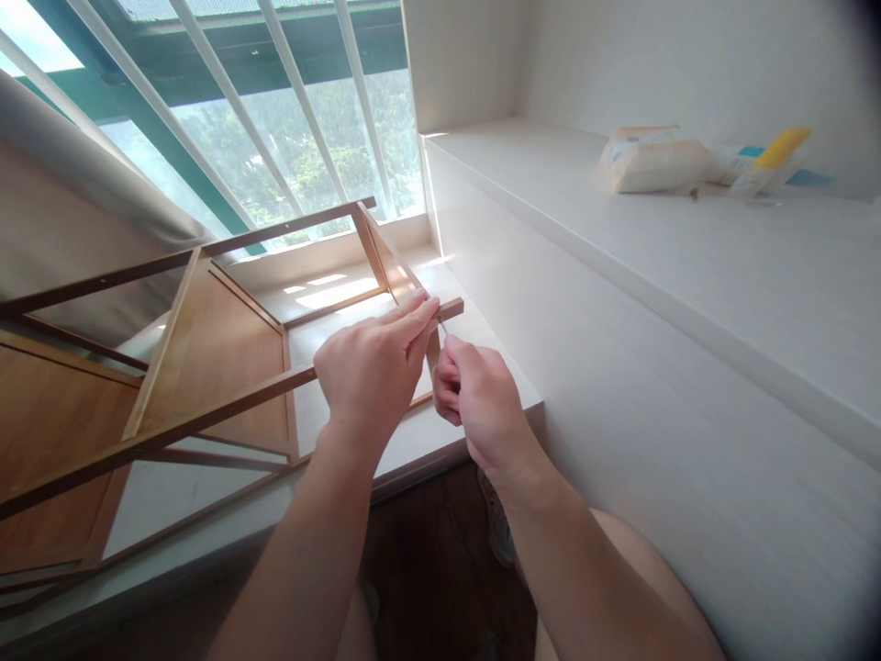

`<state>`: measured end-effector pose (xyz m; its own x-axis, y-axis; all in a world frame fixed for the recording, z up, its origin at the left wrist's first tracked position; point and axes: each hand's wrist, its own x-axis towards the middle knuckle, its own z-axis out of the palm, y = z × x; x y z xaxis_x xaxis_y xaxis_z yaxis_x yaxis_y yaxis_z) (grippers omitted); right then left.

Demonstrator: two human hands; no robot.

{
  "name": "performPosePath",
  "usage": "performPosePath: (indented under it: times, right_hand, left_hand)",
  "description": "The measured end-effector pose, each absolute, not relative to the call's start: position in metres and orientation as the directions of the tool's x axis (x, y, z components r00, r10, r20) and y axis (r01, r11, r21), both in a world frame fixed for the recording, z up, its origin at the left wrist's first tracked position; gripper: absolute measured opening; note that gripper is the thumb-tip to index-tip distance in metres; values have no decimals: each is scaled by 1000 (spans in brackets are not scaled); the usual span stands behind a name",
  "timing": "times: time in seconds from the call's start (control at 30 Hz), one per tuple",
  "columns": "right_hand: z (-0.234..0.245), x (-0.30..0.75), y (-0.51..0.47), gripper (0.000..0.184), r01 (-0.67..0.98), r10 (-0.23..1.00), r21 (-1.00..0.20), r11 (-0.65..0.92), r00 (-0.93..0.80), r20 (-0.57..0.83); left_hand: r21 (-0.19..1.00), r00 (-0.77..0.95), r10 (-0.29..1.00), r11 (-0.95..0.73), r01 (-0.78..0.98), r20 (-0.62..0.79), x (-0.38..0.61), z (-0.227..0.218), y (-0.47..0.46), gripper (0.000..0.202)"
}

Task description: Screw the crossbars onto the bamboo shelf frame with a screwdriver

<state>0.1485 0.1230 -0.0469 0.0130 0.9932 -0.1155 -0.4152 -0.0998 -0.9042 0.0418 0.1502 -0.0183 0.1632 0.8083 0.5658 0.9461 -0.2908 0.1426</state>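
Note:
A brown wooden shelf frame (240,401) lies on its side along the white window ledge, with wooden panels between its long rails. My left hand (375,363) is closed around the near rail close to its right end, the fingertips pressed together by the joint with the end panel (391,262). Just to the right, my right hand (482,395) is curled into a fist around a thin metal tool (444,327). Only the tool's slim shaft shows, resembling a hex key; its tip meets the rail beside my left fingertips. The rest is hidden inside my fist.
Behind the frame is a barred window (309,119), with a grey curtain (83,174) at left. A white raised counter (551,239) rises on the right, bearing a plastic-wrapped packet (657,163) and a yellow-handled item (783,147). Below lies a dark floor (433,569).

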Motion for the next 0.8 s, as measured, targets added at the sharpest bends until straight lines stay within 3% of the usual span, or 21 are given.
performPosePath:
  times: [0.07,0.17,0.23,0.3,0.4,0.47,0.53,0.6,0.67,0.8]
  right_hand:
    - [-48,154,124,43,-111,997,-994,-18,75,-27]
    - [-48,162,125,44,374,984,-924,87,113,138]
    - [-47,166,125,43,527,975,-843,107,111,193]
    - [-47,168,126,43,562,971,-819,117,108,212]
    - [-50,167,127,46,397,985,-912,108,78,151]
    - [-52,164,128,46,120,999,-992,39,30,43]
    - [-51,159,127,44,-222,997,-972,-75,-48,-66]
    - [-48,156,125,41,-520,980,-834,-185,-160,-117]
    - [-45,154,123,40,-718,951,-635,-286,-291,-99]
    - [-44,156,120,38,-851,892,-303,-428,-452,9]
  left_hand:
    - [156,165,812,-299,941,559,42,-18,150,26]
    - [163,167,808,-307,937,565,41,-18,150,26]
    - [161,169,807,-309,938,565,41,-18,150,27]
    - [157,169,809,-305,939,562,40,-19,150,27]
    - [146,171,812,-299,943,558,40,-19,150,27]
    - [138,176,811,-299,944,558,40,-19,151,27]
    - [128,176,808,-296,947,562,41,-19,151,27]
    - [121,174,804,-291,949,569,41,-19,150,27]
    - [122,173,798,-294,948,577,42,-19,150,26]
    - [144,170,794,-307,941,584,42,-19,150,25]
